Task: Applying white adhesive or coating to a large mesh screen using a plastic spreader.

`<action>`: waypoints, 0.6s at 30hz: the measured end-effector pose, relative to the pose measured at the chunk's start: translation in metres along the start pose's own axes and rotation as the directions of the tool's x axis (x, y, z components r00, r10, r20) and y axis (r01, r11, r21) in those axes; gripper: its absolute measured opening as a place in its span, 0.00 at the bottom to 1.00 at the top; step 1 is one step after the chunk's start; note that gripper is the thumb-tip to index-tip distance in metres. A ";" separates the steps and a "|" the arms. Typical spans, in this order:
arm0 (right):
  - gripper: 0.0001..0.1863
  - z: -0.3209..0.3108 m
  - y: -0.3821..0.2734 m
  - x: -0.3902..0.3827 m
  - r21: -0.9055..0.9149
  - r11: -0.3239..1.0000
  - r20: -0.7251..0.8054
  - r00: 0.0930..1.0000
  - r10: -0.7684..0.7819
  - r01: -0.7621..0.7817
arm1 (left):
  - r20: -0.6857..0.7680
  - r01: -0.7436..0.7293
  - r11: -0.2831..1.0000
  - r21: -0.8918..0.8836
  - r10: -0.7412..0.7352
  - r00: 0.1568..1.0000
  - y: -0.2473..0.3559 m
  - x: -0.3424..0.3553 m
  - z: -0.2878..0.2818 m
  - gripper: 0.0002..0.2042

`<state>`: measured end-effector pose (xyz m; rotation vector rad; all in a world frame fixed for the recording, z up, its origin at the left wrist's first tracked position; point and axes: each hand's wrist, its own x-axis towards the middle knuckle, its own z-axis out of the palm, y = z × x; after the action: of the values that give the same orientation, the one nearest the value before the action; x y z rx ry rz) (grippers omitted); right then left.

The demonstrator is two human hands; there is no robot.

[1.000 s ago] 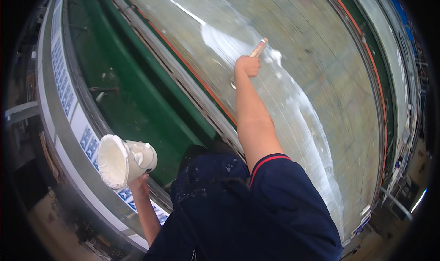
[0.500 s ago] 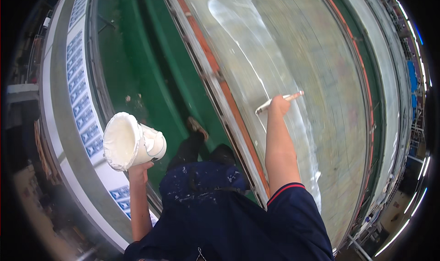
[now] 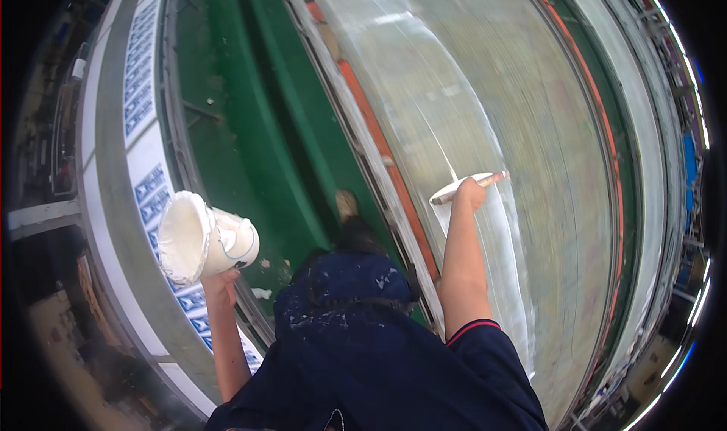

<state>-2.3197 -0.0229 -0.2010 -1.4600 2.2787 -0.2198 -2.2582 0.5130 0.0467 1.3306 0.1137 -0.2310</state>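
My left hand (image 3: 219,286) supports a white bucket (image 3: 232,243) from below, its fingers closed against the base. The bucket is tilted with its mouth to the left, and thick white paste coats its rim and inside. Over the long pale table (image 3: 553,227) on the right, my right hand (image 3: 471,194) grips a squeegee (image 3: 494,180), a narrow bar with a reddish-brown end. Its edge lies on the surface, with a pool of white paste (image 3: 460,184) against its far side. A glossy wet strip (image 3: 409,60) runs along the table beyond and behind the tool.
A green floor aisle (image 3: 250,128) lies between the tables, with my shoe (image 3: 347,202) on it. An orange-red and grey rail (image 3: 379,140) edges the right table. The left table (image 3: 144,162) carries white sheets with blue prints. White scraps (image 3: 261,293) lie on the floor.
My view has shifted along the tables, and a step has been taken. The squeegee has travelled along the surface, with a wider pool of paste now at its edge. Both hands keep their holds.
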 end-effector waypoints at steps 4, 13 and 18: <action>0.19 0.085 -0.170 -0.082 0.084 0.996 0.044 0.999 0.016 -0.019 | -0.208 0.007 0.999 0.042 0.002 0.978 0.050 0.162 -0.031 0.46; 0.16 0.266 -0.571 -0.251 0.050 0.997 0.097 0.993 -0.070 0.066 | -0.296 0.061 0.997 0.056 -0.041 0.954 0.150 0.622 -0.081 0.45; 0.20 0.359 -0.760 -0.304 0.076 0.992 0.101 0.989 -0.109 0.101 | -0.250 0.107 0.988 0.113 -0.076 0.965 0.242 0.899 -0.071 0.44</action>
<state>-1.4270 -0.0481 -0.1751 -1.5201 2.0931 -0.2470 -1.3256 0.5433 0.0669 1.4782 0.3758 -0.1526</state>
